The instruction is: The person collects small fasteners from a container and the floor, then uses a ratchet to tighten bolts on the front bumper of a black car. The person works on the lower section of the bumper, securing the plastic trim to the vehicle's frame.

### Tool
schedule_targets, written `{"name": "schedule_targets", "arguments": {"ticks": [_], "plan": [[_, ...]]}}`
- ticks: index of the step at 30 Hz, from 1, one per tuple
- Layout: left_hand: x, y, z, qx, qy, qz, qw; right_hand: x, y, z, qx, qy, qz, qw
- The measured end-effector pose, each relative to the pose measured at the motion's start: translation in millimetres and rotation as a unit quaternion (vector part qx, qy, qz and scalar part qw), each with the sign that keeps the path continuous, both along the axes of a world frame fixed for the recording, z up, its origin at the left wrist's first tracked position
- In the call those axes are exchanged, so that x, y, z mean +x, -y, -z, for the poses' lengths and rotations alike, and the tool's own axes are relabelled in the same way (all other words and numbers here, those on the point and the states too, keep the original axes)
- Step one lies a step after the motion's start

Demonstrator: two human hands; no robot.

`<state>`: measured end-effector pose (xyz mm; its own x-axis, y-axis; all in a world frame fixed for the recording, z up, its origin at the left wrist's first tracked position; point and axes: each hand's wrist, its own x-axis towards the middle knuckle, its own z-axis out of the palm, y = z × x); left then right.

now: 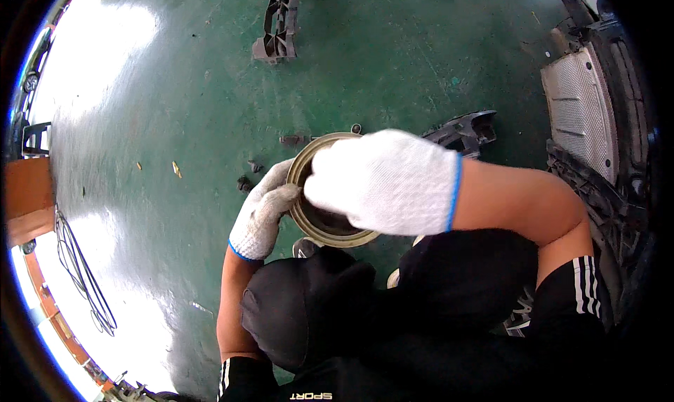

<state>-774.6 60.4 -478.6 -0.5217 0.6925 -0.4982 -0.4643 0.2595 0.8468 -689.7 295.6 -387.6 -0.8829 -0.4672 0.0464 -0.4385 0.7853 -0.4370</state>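
Observation:
A round metal can (344, 240) with a gold-coloured rim is in front of me, above the floor and close to my knees. My left hand (261, 218), in a white knitted glove with a blue cuff, grips the can's left rim, thumb on the near side and fingers wrapped round the outside. Over the can's mouth is my right hand (385, 182), gloved the same way, with its fingers curled and pointing down into the opening. Whatever those fingers hold is hidden by the glove. Only a dark strip of the can's inside shows.
Just beyond the can lie small dark pieces (243, 184) and a black plastic part (463, 132). A long grey-black frame part (279, 23) lies farther off. Large vehicle parts (586, 111) are piled at the right. Far left are an orange-brown box (29, 195) and a coiled cable (83, 279).

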Motion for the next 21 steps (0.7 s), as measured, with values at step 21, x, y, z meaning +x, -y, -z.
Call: {"name": "schedule_targets", "arguments": {"ticks": [21], "plan": [[1, -1, -1, 0.07, 0.013, -0.008, 0.997, 0, -45, -21, -0.25, 0.141, 0.06, 0.956]]}}
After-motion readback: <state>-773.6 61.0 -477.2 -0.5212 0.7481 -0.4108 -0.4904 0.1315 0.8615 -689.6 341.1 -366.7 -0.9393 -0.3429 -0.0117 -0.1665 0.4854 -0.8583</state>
